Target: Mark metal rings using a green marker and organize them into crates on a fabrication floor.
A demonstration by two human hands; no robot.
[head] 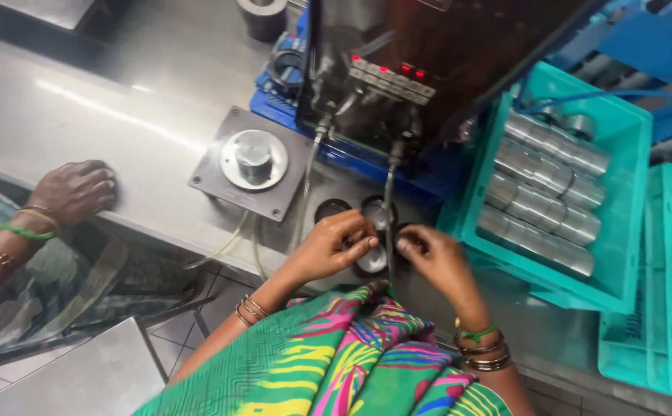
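Both hands, left hand (334, 245) and right hand (435, 258), pinch small metal rings (373, 258) between them.

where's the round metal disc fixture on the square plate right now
In the head view the round metal disc fixture sits on its square plate, left of centre on the steel bench, left of the dark machine and above the left hand.

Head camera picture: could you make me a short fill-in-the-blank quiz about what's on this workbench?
1. The crate holding the metal cylinders is coloured ____.
2. Both hands, left hand and right hand, wear bangles on their ____.
3. The round metal disc sits on a ____ plate.
4. A co-worker's hand rests flat on the ____.

Missing words: teal; wrists; square; bench
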